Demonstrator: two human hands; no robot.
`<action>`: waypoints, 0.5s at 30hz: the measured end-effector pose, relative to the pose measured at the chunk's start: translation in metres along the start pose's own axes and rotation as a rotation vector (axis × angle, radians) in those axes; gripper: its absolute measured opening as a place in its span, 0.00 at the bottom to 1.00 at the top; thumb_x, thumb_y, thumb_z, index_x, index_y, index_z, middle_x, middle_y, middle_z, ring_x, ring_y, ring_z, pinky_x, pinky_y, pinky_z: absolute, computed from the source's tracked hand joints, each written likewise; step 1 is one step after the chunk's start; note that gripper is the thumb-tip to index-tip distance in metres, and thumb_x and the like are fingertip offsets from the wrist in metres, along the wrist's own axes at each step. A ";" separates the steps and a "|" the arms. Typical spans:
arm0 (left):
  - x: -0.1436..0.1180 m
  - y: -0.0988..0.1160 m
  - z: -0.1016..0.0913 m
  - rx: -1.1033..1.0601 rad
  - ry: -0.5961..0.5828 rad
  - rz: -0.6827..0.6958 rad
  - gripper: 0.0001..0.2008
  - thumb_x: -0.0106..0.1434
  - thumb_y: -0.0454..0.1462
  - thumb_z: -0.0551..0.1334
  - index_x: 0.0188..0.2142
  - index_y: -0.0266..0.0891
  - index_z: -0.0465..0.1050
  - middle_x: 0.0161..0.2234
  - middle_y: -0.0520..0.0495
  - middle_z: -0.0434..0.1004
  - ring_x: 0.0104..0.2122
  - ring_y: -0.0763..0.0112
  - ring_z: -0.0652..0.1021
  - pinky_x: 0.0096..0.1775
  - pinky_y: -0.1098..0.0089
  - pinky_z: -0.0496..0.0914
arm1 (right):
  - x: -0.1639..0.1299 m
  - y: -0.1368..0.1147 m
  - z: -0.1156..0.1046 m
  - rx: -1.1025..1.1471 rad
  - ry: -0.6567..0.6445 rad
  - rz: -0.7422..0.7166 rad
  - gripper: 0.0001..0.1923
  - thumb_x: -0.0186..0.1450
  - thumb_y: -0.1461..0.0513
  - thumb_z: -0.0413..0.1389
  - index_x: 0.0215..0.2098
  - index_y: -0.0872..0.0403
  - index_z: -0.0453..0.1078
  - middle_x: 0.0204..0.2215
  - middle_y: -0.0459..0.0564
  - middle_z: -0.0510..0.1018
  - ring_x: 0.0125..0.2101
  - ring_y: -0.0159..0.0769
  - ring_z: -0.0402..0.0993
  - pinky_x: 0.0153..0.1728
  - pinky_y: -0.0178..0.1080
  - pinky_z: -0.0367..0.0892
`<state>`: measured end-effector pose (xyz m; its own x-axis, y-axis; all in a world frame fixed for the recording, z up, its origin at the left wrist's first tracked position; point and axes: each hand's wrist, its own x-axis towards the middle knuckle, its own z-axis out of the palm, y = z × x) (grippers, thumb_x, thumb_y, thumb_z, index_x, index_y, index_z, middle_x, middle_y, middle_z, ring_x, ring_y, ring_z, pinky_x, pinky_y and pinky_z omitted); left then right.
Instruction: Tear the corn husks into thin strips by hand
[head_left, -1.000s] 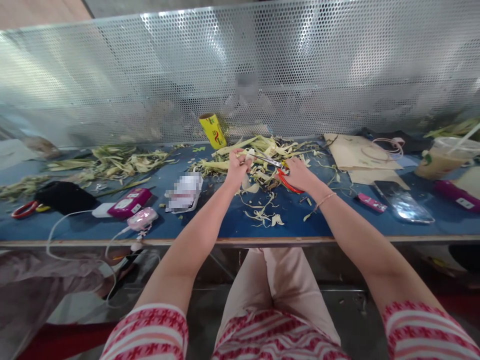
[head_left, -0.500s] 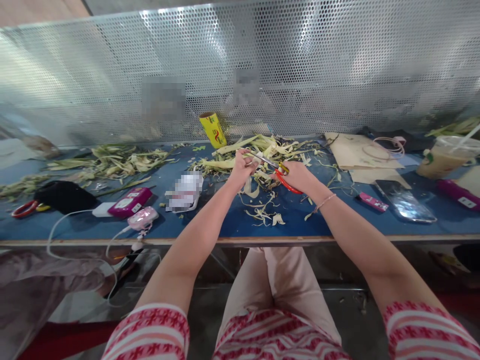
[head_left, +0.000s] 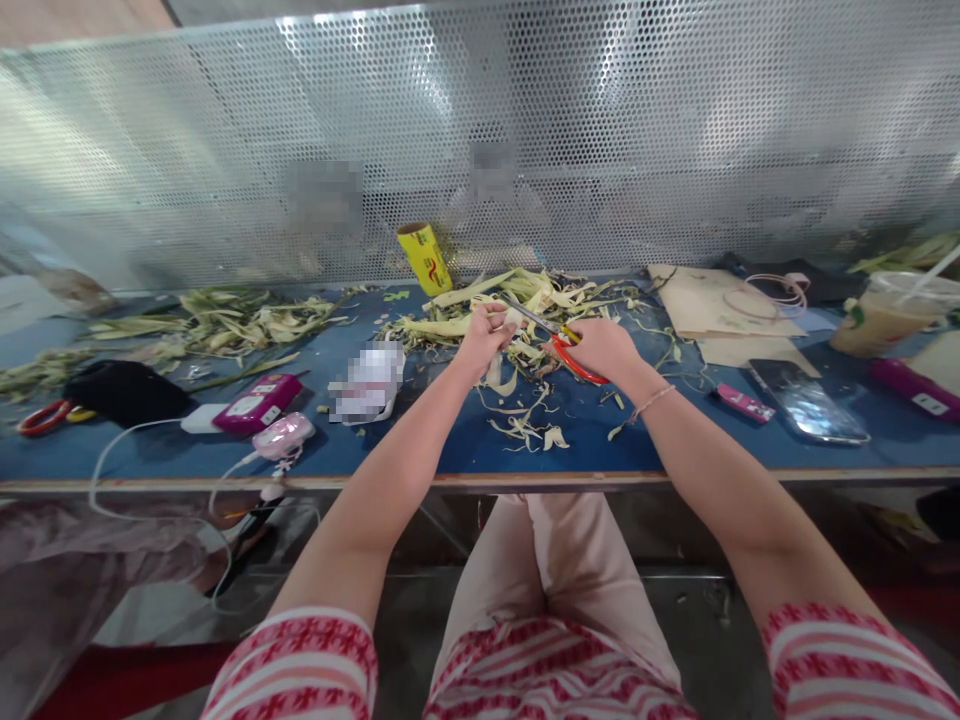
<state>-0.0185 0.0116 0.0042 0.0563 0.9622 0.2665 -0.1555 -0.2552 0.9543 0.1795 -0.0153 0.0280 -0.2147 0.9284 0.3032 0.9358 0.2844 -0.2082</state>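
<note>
Husk strip [head_left: 501, 322], pinched in the left hand [head_left: 480, 340] above the husk pile [head_left: 517, 295] on the desk [head_left: 450, 450]. Right hand [head_left: 600, 345], grip closed through the red-handled scissors [head_left: 559, 345], blades meeting the strip. Risk: blades so near the left fingertips [head_left: 496, 316] may nick them if the strip slips.

Blue work table [head_left: 465, 455] backed by a perforated metal screen [head_left: 600, 130]. Left hand [head_left: 480, 338] pinches a pale leaf strip [head_left: 513, 318]; right hand [head_left: 600, 345] grips red-handled scissors [head_left: 559, 345], blades pointing toward the strip. Beneath and behind the hands — a heap of husk trimmings [head_left: 517, 295]. Second heap [head_left: 225, 320] at left. Also present: yellow roll [head_left: 424, 258], pink devices [head_left: 259, 403] with white cable, black pouch [head_left: 124, 392], phone [head_left: 810, 403], brown paper [head_left: 712, 305], lidded drink cup [head_left: 889, 315].
</note>
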 end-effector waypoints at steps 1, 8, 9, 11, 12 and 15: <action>0.000 0.000 0.000 -0.003 -0.008 -0.004 0.18 0.52 0.30 0.63 0.37 0.41 0.55 0.26 0.57 0.75 0.15 0.85 0.61 0.22 0.77 0.55 | 0.001 0.001 0.000 0.001 -0.002 0.004 0.29 0.59 0.37 0.49 0.31 0.53 0.73 0.31 0.57 0.79 0.33 0.45 0.76 0.30 0.38 0.63; 0.003 -0.002 -0.005 -0.006 -0.050 0.002 0.16 0.49 0.31 0.65 0.38 0.37 0.65 0.27 0.51 0.78 0.24 0.78 0.73 0.28 0.76 0.63 | 0.013 0.029 -0.002 -0.029 -0.021 0.176 0.28 0.63 0.43 0.48 0.38 0.58 0.75 0.40 0.65 0.79 0.41 0.51 0.76 0.35 0.42 0.67; 0.003 -0.002 -0.005 -0.009 -0.045 -0.004 0.16 0.48 0.30 0.65 0.38 0.36 0.67 0.27 0.50 0.79 0.27 0.76 0.76 0.30 0.75 0.65 | 0.015 0.036 -0.002 -0.053 -0.036 0.228 0.27 0.64 0.45 0.48 0.40 0.59 0.75 0.41 0.67 0.78 0.42 0.53 0.76 0.36 0.43 0.67; 0.003 0.000 -0.005 -0.031 -0.032 -0.016 0.15 0.48 0.30 0.65 0.37 0.36 0.68 0.27 0.50 0.79 0.31 0.73 0.78 0.34 0.74 0.68 | 0.017 0.049 -0.002 -0.113 -0.104 0.324 0.25 0.64 0.49 0.50 0.43 0.61 0.74 0.43 0.69 0.78 0.43 0.55 0.76 0.37 0.45 0.68; 0.003 0.001 -0.005 -0.054 -0.025 -0.026 0.15 0.47 0.29 0.65 0.37 0.36 0.69 0.27 0.50 0.79 0.31 0.73 0.78 0.34 0.74 0.68 | 0.017 0.055 -0.001 -0.139 -0.145 0.339 0.24 0.63 0.50 0.51 0.44 0.62 0.74 0.43 0.70 0.77 0.44 0.56 0.76 0.38 0.45 0.68; 0.001 0.005 -0.004 -0.169 0.003 -0.064 0.16 0.47 0.27 0.64 0.36 0.38 0.67 0.28 0.53 0.78 0.26 0.77 0.76 0.29 0.76 0.68 | 0.018 0.063 0.003 -0.186 -0.164 0.330 0.23 0.61 0.53 0.55 0.46 0.64 0.73 0.45 0.72 0.75 0.47 0.56 0.74 0.41 0.46 0.68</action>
<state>-0.0229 0.0114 0.0086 0.0683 0.9762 0.2057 -0.3153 -0.1745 0.9328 0.2335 0.0194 0.0178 0.0774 0.9926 0.0933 0.9932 -0.0686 -0.0936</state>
